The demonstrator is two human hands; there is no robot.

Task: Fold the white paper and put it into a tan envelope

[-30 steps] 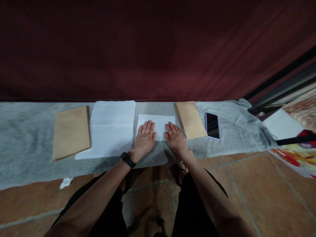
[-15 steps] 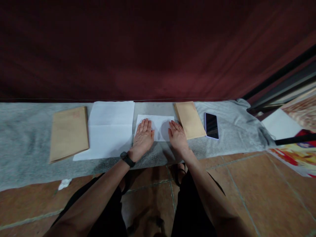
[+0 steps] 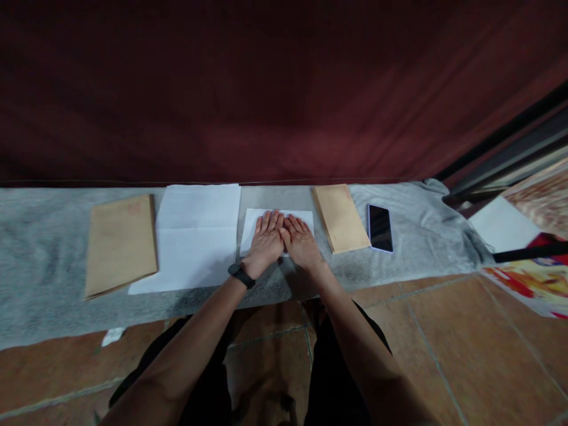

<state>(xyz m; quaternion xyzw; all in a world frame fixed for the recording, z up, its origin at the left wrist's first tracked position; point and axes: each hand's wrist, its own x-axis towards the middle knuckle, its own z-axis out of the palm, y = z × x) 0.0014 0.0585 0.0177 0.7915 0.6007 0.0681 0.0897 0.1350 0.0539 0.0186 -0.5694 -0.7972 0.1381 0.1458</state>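
A small white sheet of paper [image 3: 251, 228], which looks folded, lies flat on the grey cloth. Both palms rest on it, side by side at its middle and touching each other. My left hand [image 3: 266, 239], with a dark watch on the wrist, has its fingers stretched forward. My right hand [image 3: 300, 239] lies flat too, its thumb against the left hand. Larger white sheets [image 3: 197, 242] with a crease across them lie to the left. Just right of my right hand is a stack of brown envelopes [image 3: 341, 219].
More brown envelopes [image 3: 122, 245] overlap the left edge of the larger sheets. A phone [image 3: 380, 228] lies right of the right-hand envelopes. The grey cloth [image 3: 421, 236] covers a narrow surface against a dark red curtain [image 3: 284, 106]. A black frame [image 3: 528, 251] stands at the right.
My two hands have slid inward over the small paper, from apart to touching at its middle. My right hand has moved away from the brown envelopes.
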